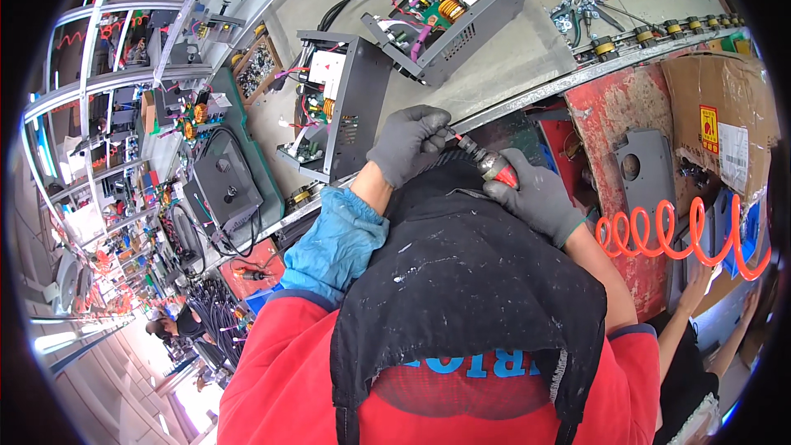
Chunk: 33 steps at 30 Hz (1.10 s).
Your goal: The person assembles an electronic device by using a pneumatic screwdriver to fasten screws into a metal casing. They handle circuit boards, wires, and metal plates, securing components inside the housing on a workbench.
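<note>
The right hand (535, 198) is gripping a screwdriver (494, 167) by the table (512, 58)'s near edge; the left hand (409, 147) is resting curled beside its tip, any pinched piece hidden. A slipping bit could be jabbing it.

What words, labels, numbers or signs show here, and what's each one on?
I won't copy wording, but here's where it stands:
Large blue letters: on the red shirt, partly covered by black cloth.
Yellow label with red markings: on the cardboard box; small print unreadable.
White label: same box, too small to read.
White panels in the grey cases: any marks too small.
</note>
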{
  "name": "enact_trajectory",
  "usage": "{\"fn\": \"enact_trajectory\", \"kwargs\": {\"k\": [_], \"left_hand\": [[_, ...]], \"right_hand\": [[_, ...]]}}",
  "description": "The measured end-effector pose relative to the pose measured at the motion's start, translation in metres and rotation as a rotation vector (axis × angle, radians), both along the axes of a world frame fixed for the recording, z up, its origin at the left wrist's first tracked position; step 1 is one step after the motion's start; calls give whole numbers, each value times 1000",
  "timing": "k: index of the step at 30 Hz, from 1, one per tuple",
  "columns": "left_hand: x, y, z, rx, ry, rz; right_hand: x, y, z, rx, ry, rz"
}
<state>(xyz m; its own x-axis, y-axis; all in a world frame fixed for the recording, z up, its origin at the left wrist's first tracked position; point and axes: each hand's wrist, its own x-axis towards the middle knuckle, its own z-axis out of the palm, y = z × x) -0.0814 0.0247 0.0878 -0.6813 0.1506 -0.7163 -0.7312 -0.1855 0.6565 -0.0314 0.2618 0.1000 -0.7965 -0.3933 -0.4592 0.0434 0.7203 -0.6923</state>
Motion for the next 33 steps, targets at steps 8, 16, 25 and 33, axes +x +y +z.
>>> {"fn": "enact_trajectory", "kwargs": {"k": [8,16,25,33], "left_hand": [[-48,-39,-22,57,-129,222],[-85,-28,-25,-68,-186,93],[-86,-31,-24,-42,-208,121],[-69,-24,-15,-43,-202,-36]], "right_hand": [[-16,2,-20,-21,-147,-92],[-38,-22,-68,4,-287,-148],[-54,-39,-83,120,-336,-90],[-36,-26,-95,103,-204,-63]]}}
